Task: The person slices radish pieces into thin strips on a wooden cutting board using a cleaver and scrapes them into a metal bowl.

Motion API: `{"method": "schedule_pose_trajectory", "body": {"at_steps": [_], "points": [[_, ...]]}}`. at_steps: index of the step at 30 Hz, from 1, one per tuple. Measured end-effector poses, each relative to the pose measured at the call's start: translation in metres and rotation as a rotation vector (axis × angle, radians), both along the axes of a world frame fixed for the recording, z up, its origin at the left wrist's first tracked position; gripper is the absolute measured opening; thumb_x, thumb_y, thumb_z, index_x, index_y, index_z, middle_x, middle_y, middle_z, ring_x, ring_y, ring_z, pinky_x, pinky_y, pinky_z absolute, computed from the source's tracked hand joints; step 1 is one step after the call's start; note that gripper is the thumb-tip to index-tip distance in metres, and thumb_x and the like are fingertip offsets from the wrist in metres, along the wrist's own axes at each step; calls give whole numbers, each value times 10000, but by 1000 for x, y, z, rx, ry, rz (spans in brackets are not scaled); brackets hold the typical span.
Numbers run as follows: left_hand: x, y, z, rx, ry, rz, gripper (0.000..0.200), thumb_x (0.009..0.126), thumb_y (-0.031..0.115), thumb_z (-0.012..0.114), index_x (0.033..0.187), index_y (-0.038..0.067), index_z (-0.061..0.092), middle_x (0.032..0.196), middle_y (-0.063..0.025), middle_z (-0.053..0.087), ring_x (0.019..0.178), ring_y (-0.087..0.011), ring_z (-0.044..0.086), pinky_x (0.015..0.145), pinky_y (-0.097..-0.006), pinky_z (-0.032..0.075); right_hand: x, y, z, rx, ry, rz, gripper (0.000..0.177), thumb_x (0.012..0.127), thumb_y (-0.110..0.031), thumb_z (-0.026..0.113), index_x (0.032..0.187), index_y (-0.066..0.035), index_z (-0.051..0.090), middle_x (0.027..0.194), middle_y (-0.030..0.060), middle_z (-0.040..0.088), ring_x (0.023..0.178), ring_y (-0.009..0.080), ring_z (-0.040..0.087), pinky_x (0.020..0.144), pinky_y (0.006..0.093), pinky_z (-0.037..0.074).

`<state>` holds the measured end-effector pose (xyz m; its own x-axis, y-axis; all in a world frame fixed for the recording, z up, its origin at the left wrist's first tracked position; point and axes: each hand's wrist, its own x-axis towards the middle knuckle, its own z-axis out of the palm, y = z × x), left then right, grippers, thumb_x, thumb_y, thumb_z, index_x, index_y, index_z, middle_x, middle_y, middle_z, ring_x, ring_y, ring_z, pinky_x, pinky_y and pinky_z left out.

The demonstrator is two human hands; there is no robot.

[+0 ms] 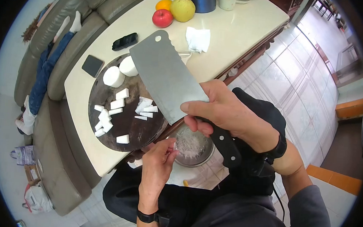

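Observation:
My right hand [223,107] grips a broad cleaver [167,75], its fingers at the junction of blade and black handle. The blade is held up over the right side of a round dark cutting board [143,132]. Below it, my left hand [159,155] is at the rim of a metal bowl [193,163], thumb and fingers pinched together; what they hold is too small to make out. Thin white shreds [190,144] lie in the bowl. On the board are thick white radish rounds [114,76], several cut chunks [104,117] and a little group of thin slices [146,108].
The cream table [243,34] also carries a red apple [162,18], a yellow-green fruit [182,9], an orange [163,5], a white cloth [198,39], a phone [92,66] and a blue container [201,1]. A person's legs [48,65] rest on the grey sofa [66,148].

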<state>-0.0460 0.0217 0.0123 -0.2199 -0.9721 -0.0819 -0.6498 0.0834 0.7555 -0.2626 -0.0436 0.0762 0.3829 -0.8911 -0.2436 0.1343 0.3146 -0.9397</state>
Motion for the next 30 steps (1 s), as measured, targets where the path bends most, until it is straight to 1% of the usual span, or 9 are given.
{"method": "schedule_pose_trajectory", "body": {"at_steps": [5,14,18,20,21,23,25,28,30], "points": [[6,-2,-7,-180,-105,-154,242,774,-71,676,1007,-8,669,840,-128,661,733,-210,666,677,-297,515,-1,1,1,1,15,0,160,868,-118,582,796,23,601,613,55,600,418,60,480,411,197,379],[2,-4,-7,-67,-7,-121,188,785,-77,650,964,-23,659,852,-130,652,740,-204,648,693,-285,503,-6,3,-1,6,36,-6,162,880,-125,586,810,20,603,618,51,604,423,53,482,409,186,376],[0,-6,2,-127,10,-100,179,800,-70,637,970,-21,662,864,-121,660,761,-198,642,714,-284,502,-8,4,2,-1,85,-12,162,876,-117,583,793,21,603,611,43,597,423,51,476,408,191,368],[1,-10,19,-169,73,91,183,812,-66,624,982,-15,666,903,-116,665,804,-198,639,741,-286,501,-8,3,3,-14,117,-7,164,875,-115,580,787,22,602,608,40,594,423,51,474,407,194,365],[5,-14,19,-184,64,96,183,812,-66,624,982,-15,666,903,-116,665,804,-198,639,741,-286,501,-7,4,3,-23,115,-8,190,851,-123,575,721,15,596,582,37,591,425,62,488,422,203,378],[17,-25,14,-454,-13,231,198,820,-58,623,1006,-6,668,942,-122,662,837,-193,635,763,-279,497,-7,3,3,-44,107,-5,221,826,-131,569,654,7,589,557,34,589,426,73,502,437,213,392],[24,-32,10,-441,-48,286,218,829,-45,625,1037,3,667,1020,-142,658,889,-235,638,804,-306,499,-7,4,4,0,81,20,218,830,-122,567,659,11,589,553,31,581,427,69,496,434,217,388],[21,-45,3,-554,-246,191,235,827,-21,642,1060,-4,660,1131,-166,633,1000,-331,611,863,-381,493,-6,4,7,15,88,24,222,841,-118,567,664,14,590,550,25,572,434,64,494,432,218,382],[21,-50,-3,-556,-278,193,234,827,-20,642,1060,-7,659,1126,-168,632,995,-330,610,856,-380,494,-7,3,7,23,95,25,227,847,-122,571,664,11,590,554,23,572,437,63,492,432,218,382]]}}
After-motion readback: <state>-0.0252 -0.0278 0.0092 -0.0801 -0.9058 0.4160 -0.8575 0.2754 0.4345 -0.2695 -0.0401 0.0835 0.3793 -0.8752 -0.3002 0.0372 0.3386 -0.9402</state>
